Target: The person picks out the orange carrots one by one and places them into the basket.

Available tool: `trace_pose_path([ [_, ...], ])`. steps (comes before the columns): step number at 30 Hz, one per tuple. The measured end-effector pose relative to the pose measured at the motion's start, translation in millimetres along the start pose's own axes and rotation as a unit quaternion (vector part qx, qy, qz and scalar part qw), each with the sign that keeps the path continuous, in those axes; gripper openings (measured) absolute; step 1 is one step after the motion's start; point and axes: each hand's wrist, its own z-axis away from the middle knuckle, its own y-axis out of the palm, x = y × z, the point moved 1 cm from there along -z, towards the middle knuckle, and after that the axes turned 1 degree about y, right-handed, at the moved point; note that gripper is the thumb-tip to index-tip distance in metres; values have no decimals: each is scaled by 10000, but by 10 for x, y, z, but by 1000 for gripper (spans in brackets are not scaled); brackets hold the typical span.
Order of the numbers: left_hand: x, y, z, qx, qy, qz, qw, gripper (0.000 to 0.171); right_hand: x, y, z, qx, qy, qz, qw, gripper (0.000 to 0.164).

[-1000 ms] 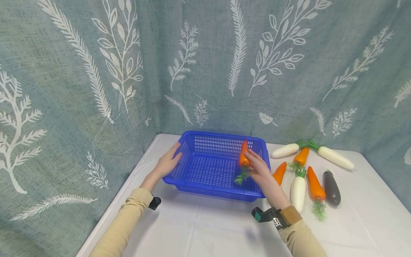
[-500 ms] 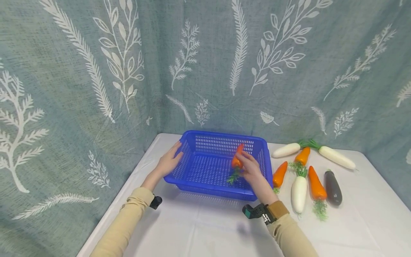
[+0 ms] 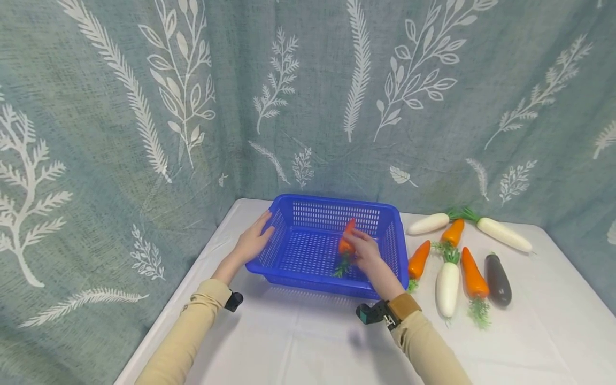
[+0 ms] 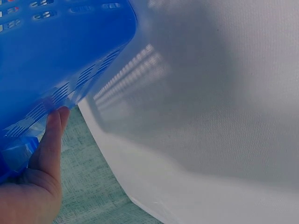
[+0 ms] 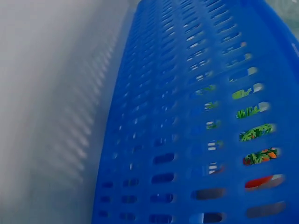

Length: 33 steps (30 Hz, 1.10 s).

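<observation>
The right hand [image 3: 363, 250], pinching an orange carrot [image 3: 344, 246], has shifted it from near the three-o'clock wall of the blue basket [image 3: 308, 282] toward the middle, so its placing inside seems nearly complete, while the left hand [image 3: 252, 240], thumb spread from fingers, rests at the nine-o'clock rim.

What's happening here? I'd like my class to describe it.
A person is handling toy-like vegetables at a table. Their right hand holds a carrot within the blue basket; whether it touches the bottom is hard to tell. Their left hand touches the basket's left side. Three more carrots, three white radishes and an eggplant lie to the right.
</observation>
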Motion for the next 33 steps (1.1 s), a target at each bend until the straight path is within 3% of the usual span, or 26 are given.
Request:
trace_pose_path([
  [6, 18, -5, -3, 4, 81, -4, 10000, 53, -22, 16, 11, -135, 227, 315, 9992, 52],
  [13, 28, 3, 6, -15, 57, 5, 10000, 52, -439, -234, -756, 141, 376, 567, 9976, 51],
  [16, 23, 3, 8, -13, 38, 10, 10000, 52, -367, -171, -592, 121, 474, 643, 9967, 53],
  [19, 16, 2, 0, -4, 24, 38, 10000, 53, -390, -149, -653, -38, 659, 591, 9961, 53],
  [24, 8, 0, -16, -31, 42, 39, 10000, 52, -780, -385, -1429, 321, 681, 580, 9955, 44],
  [25, 9, 0, -17, -32, 36, 33, 10000, 52, -811, -404, -1487, 368, 675, 691, 9946, 43],
  [27, 11, 0, -18, -23, 35, 23, 10000, 52, -742, -344, -1327, 401, 654, 931, 9927, 45],
  [31, 14, 2, -15, 4, 24, 16, 10000, 52, -305, -75, -447, 192, 706, 1332, 9884, 46],
  [33, 18, 3, -12, 11, 22, 19, 10000, 52, -155, -1, -127, 259, 652, 1359, 9882, 45],
])
